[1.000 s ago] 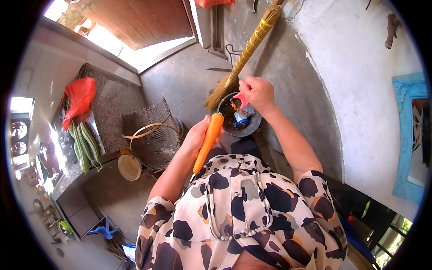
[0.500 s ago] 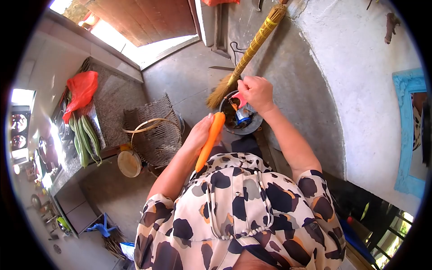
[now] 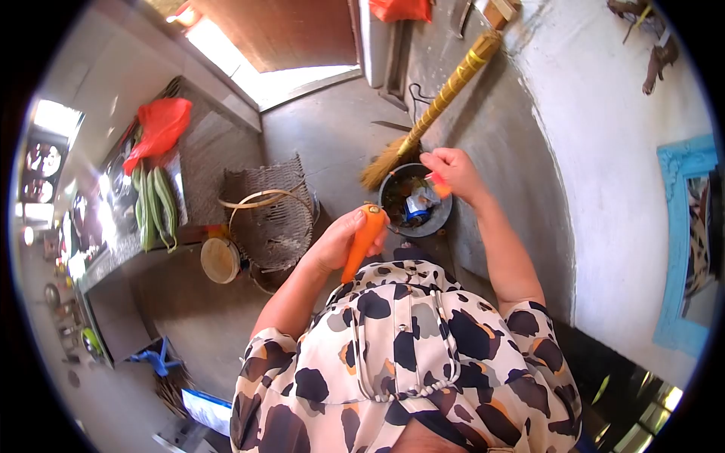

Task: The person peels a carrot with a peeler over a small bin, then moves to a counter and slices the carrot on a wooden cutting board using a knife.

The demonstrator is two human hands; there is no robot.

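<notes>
The grey bucket stands on the floor in front of the person, with a blue-and-white wrapper and mixed scraps inside. Just beside its near left side, the left hand is closed around a carrot, thick end up and away from the body, narrow end toward the shirt. The right hand is closed on a small pinkish-red tool, probably a peeler, above the bucket's right side and apart from the carrot. As for progress, the side of the carrot that shows is smooth, bright orange, so it looks largely or wholly peeled. The crown, with its darker centre, is in place. The side under the fingers is hidden, so whether any skin is left there cannot be told. An orange bit shows by the tool, too blurred to name surely. Beyond the bucket leans a straw broom; left of it sits a woven basket, and farther left, long green vegetables hang near a red bag.
</notes>
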